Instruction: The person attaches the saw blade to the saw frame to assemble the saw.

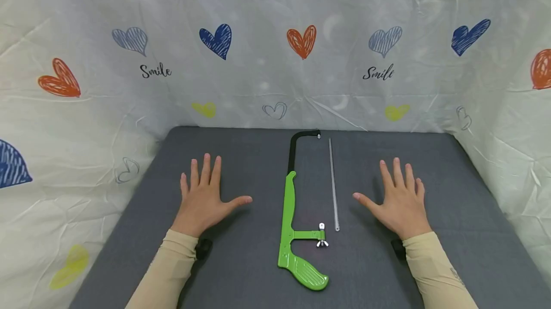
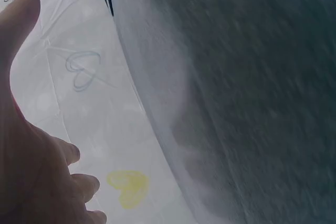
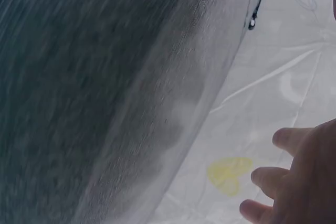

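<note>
A hacksaw frame (image 1: 287,213) with a bright green handle and a black bent bar lies in the middle of the grey table. A wing nut (image 1: 322,243) sits on its green cross arm. Just right of it lies a thin, straight grey saw blade (image 1: 333,184), apart from the frame. My left hand (image 1: 202,204) is spread left of the frame, palm down, holding nothing. On the other side, my right hand (image 1: 402,204) is spread right of the blade, its fingers straight and also without any object. Both wrist views show the fingers above the table.
The grey tabletop (image 1: 249,270) ends at a white cloth (image 1: 258,3) printed with hearts and the word Smile, hanging behind and along both sides. Black wrist devices show under both cuffs, a left one (image 1: 203,248) and a right one (image 1: 398,248).
</note>
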Motion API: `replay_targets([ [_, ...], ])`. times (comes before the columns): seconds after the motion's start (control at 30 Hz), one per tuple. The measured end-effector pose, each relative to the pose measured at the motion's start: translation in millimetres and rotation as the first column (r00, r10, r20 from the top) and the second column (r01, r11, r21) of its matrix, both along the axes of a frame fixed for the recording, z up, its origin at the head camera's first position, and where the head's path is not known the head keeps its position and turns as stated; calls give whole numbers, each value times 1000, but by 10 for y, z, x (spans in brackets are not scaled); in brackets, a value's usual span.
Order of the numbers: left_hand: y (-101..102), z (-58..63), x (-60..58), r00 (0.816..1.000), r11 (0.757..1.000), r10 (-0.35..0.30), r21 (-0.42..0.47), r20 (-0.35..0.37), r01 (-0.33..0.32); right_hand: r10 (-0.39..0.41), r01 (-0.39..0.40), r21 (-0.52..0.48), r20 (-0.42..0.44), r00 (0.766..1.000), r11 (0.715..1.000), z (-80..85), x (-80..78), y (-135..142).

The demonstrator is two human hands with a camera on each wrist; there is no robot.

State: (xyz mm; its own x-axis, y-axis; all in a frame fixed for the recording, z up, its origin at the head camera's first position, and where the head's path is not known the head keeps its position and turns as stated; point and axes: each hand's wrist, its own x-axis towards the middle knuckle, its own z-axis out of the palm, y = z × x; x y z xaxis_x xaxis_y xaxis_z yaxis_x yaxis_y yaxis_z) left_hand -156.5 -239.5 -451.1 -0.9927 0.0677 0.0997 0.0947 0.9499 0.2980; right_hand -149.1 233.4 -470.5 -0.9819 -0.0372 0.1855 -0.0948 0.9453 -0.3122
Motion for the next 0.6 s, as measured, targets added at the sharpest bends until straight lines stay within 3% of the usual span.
replay_targets([
  [0.4, 502, -48, -21, 997, 997, -75, 14, 14, 75, 47, -45, -27, 48, 998, 999, -44, -12, -368],
  [0.6, 812, -41, -29, 990, 990, -136, 15, -25, 137, 66, -64, -38, 39, 997, 997, -77, -33, -615],
])
